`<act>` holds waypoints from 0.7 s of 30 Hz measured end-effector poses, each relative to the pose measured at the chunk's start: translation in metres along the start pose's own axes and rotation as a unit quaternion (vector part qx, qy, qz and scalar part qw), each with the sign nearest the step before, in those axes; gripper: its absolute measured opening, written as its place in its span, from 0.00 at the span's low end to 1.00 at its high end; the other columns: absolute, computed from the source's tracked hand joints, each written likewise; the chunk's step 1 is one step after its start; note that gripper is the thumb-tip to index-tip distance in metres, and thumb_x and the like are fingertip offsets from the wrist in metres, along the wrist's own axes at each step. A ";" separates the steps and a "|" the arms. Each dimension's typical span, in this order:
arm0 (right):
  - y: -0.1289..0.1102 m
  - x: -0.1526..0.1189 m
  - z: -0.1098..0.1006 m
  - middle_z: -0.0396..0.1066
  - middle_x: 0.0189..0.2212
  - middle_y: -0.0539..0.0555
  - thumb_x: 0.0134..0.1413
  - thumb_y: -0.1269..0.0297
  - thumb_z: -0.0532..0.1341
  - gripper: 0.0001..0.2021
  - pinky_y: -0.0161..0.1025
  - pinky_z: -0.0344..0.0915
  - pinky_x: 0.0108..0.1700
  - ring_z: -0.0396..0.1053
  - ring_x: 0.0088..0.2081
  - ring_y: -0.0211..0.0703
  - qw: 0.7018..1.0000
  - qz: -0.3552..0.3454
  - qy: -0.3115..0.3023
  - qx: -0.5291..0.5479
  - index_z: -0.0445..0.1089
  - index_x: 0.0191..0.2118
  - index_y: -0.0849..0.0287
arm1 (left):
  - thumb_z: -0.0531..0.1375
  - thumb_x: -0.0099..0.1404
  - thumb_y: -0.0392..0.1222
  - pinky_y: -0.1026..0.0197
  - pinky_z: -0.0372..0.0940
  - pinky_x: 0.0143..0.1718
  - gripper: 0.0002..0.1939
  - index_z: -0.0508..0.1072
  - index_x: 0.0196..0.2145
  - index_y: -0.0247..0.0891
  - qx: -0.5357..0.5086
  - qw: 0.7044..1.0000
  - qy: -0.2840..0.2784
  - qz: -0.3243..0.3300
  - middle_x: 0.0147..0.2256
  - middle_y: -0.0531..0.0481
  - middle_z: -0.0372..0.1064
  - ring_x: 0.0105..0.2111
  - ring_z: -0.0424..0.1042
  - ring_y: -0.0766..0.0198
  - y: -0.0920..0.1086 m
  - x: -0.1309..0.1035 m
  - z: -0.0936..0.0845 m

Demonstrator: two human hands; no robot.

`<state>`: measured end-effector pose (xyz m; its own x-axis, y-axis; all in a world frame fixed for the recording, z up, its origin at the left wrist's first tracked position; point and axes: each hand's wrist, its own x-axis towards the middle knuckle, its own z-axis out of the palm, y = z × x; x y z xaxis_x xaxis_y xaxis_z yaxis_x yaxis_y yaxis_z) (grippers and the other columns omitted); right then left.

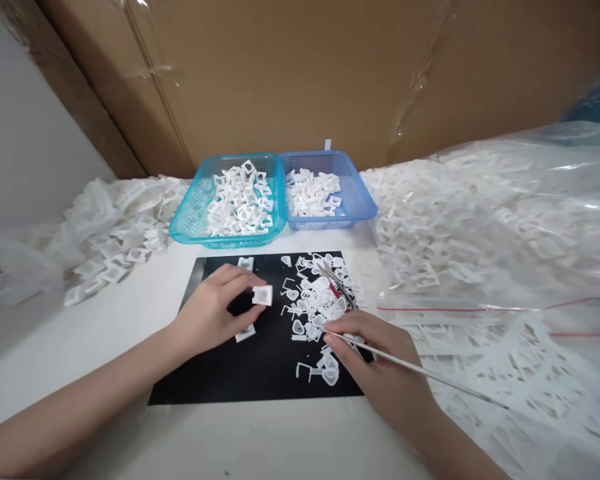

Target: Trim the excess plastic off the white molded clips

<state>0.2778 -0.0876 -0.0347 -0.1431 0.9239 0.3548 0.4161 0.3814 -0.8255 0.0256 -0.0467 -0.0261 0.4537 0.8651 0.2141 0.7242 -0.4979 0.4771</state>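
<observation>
My left hand [217, 303] pinches a small white square plastic part [263, 295] between thumb and fingers, above the black mat [205, 373]. The part has a round greyish middle. Two similar white parts lie on the mat, one beyond my left hand [246, 263] and one partly under its thumb [245, 333]. My right hand [380, 360] is closed around a thin pale rod [420, 368], like a pen. Its tip points left, at the edge of a heap of thin white plastic scraps [314, 300]. In the heap lies a pointed metal tool with red on it [337, 283].
Behind the mat stand a teal basket [180, 223] and a blue basket [363, 200], both holding white parts. More white parts in clear plastic [120, 247] lie at left. A large clear bag of parts [445, 220] lies at right, with white lattice pieces [510, 380] nearer me. Cardboard [290, 73] rises behind.
</observation>
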 end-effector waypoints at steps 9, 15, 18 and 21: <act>-0.006 0.002 -0.009 0.78 0.38 0.51 0.53 0.75 0.62 0.07 0.42 0.71 0.44 0.75 0.41 0.41 0.994 -0.064 -0.057 0.061 0.72 0.34 0.54 | 0.61 0.55 0.28 0.66 0.65 0.31 0.15 0.74 0.41 0.38 -0.553 0.801 -0.183 -0.139 0.30 0.53 0.70 0.28 0.68 0.68 0.036 0.015 0.032; -0.008 0.004 -0.012 0.79 0.39 0.48 0.54 0.74 0.63 0.07 0.42 0.69 0.46 0.70 0.44 0.41 0.987 -0.055 -0.124 0.082 0.71 0.35 0.53 | 0.66 0.57 0.37 0.58 0.68 0.42 0.16 0.78 0.45 0.44 -0.587 0.755 -0.262 -0.128 0.43 0.46 0.74 0.41 0.73 0.58 0.023 0.021 0.029; -0.009 0.004 -0.014 0.79 0.39 0.48 0.55 0.73 0.63 0.05 0.43 0.67 0.47 0.68 0.43 0.41 0.987 -0.038 -0.130 0.090 0.70 0.34 0.53 | 0.65 0.61 0.40 0.57 0.66 0.48 0.17 0.77 0.48 0.46 -0.609 0.731 -0.282 -0.126 0.47 0.45 0.74 0.46 0.73 0.58 0.015 0.020 0.032; -0.010 0.002 -0.015 0.78 0.41 0.49 0.56 0.71 0.62 0.05 0.42 0.66 0.47 0.67 0.43 0.40 0.983 -0.035 -0.150 0.098 0.69 0.35 0.54 | 0.65 0.62 0.41 0.58 0.67 0.47 0.19 0.75 0.51 0.43 -0.643 0.691 -0.305 -0.128 0.44 0.45 0.76 0.42 0.75 0.59 0.010 0.019 0.034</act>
<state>0.2868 -0.0896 -0.0191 -0.4361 0.8512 0.2921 0.2185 0.4150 -0.8832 0.0592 -0.0373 -0.0464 0.8148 0.5323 -0.2295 -0.0610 0.4725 0.8792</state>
